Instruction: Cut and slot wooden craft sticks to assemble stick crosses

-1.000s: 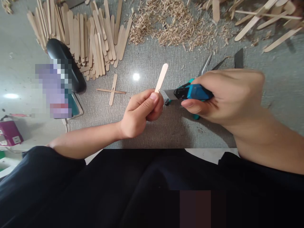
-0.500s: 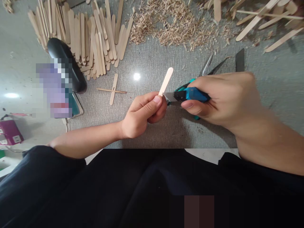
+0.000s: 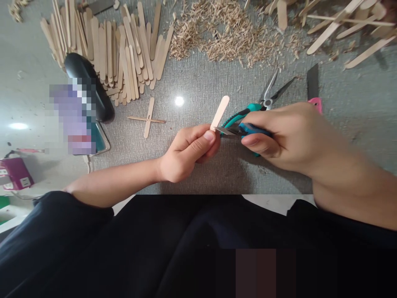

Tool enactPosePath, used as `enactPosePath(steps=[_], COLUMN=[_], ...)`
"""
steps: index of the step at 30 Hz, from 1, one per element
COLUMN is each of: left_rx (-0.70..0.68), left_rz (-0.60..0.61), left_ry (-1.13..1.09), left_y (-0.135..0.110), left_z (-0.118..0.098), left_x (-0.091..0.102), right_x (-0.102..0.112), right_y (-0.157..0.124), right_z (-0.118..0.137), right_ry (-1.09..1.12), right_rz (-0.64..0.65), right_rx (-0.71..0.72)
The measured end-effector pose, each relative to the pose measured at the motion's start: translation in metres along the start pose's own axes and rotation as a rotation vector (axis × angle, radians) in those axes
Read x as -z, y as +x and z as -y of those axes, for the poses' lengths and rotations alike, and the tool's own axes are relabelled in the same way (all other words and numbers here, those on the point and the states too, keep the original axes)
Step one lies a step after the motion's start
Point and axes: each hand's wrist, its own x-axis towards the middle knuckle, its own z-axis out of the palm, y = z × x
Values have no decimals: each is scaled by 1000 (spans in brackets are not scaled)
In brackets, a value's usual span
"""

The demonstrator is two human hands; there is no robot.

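Head view: knife blade set against a hand-held stick over the grey mat point(image 3: 192, 78).
Left hand point(image 3: 186, 155) has thumb and fingers clamped on the lower end of the wooden stick point(image 3: 220, 111), which tilts up and right. Right hand point(image 3: 285, 138) is closed round the blue utility knife point(image 3: 246, 129), its blade touching the stick's right edge. Teal snips point(image 3: 269, 93) lie just right of the stick, the stick stack point(image 3: 124, 54) is up-left of it, and the shavings pile point(image 3: 226, 31) lies beyond it.

Bright overhead light leaves a glare spot on the grey mat point(image 3: 192, 87) near twelve o'clock; edges bow, a pixelated patch at nine.
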Motion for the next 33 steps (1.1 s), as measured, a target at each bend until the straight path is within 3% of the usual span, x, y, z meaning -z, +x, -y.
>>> enactPosePath(steps=[4, 9, 24, 30, 33], left_rx=[-70, -19, -52, -86, -105], left_rz=[-122, -276, -259, -243, -207], left_ry=[123, 188, 230, 202, 183], left_y=[3, 5, 5, 6, 5], left_z=[1, 1, -4, -2, -2], left_x=[0, -3, -6, -3, -1], right_x=[-1, 6, 7, 6, 5], right_y=[-1, 5, 6, 6, 4], right_z=[0, 11, 11, 7, 3], right_ry=[97, 22, -98, -153, -156], right_rz=[-43, -57, -68, -132, -147], right_rx=[39, -16, -38, -6, 76])
